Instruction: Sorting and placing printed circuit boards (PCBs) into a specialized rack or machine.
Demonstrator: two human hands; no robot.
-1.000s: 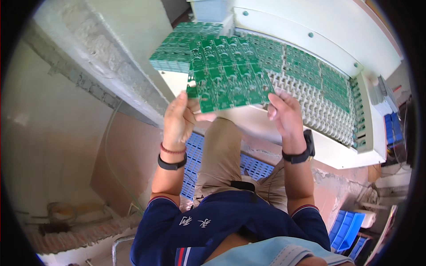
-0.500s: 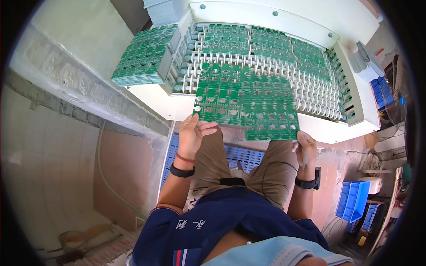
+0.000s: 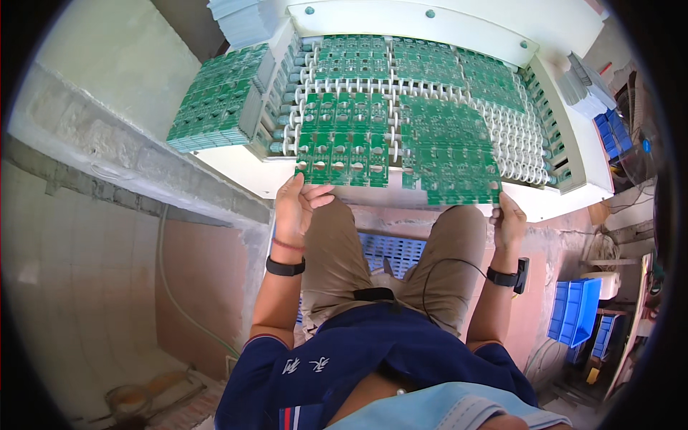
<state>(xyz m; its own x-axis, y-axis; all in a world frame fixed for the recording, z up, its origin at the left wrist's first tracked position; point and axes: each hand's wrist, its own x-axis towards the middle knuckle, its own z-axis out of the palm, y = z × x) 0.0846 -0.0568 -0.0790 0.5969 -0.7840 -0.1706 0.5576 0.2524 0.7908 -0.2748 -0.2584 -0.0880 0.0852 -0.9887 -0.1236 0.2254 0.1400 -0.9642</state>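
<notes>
My left hand (image 3: 297, 208) grips a green circuit board (image 3: 342, 143) by its near left corner, thumb on top and the other fingers loosely spread below. My right hand (image 3: 509, 223) pinches the near right corner of another green circuit board (image 3: 455, 150), which is smeared by motion; whether it is a single board or a few together I cannot tell. A narrow gap separates the two. Both lie over the near part of a roller conveyor (image 3: 517, 143) with white rings, their near edges sticking out past its white front edge.
Three green boards (image 3: 424, 61) lie in a row on the far rollers. At the left end of the machine stands a stack of boards (image 3: 218, 97). Pale stacked sheets (image 3: 247, 21) are behind it, more at the right. Blue bins (image 3: 575, 312) stand low at right.
The two boards, overlapping before, have come apart sideways and moved forward over the rollers. My left hand has shifted left and forward, my right hand right and forward.
</notes>
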